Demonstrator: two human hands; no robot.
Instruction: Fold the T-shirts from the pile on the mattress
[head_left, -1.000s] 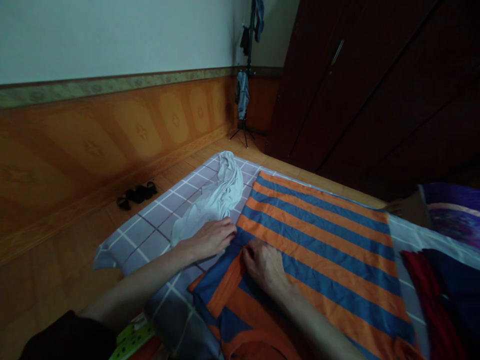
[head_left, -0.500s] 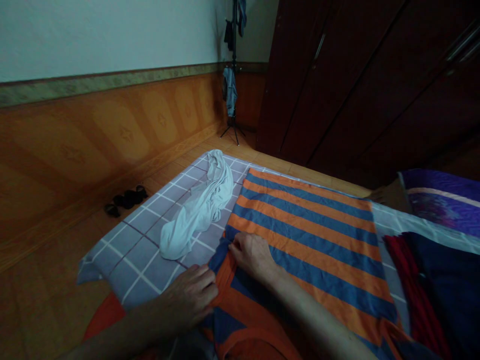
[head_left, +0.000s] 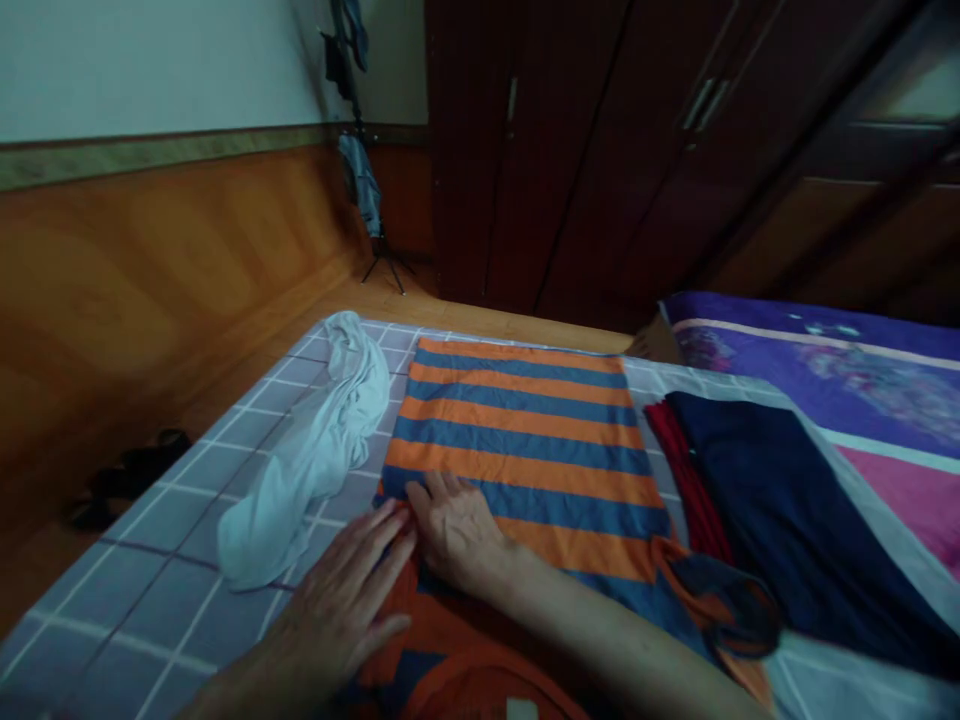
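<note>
An orange and blue striped shirt (head_left: 517,440) lies spread on the checked bedcover, its neckline nearest me. My left hand (head_left: 337,600) rests at the shirt's left edge with fingers stretched out and the thumb apart. Just right of it, my right hand (head_left: 454,525) is on the same edge, fingers curled down on the fabric; its fingertips are partly hidden. The shirt's right sleeve (head_left: 739,610) is bunched up. A crumpled white garment (head_left: 307,460) lies to the left of the shirt.
Dark blue folded clothing (head_left: 787,510) and a red garment (head_left: 690,480) lie right of the shirt. Beyond are a purple bedspread (head_left: 757,335), a dark wardrobe (head_left: 555,150) and a coat stand (head_left: 356,110). Dark footwear (head_left: 131,475) is on the floor at left.
The view has turned to the right. My left hand has gone from curled fingers to stretched ones and is now closer to my right hand, which stays at the shirt's left edge.
</note>
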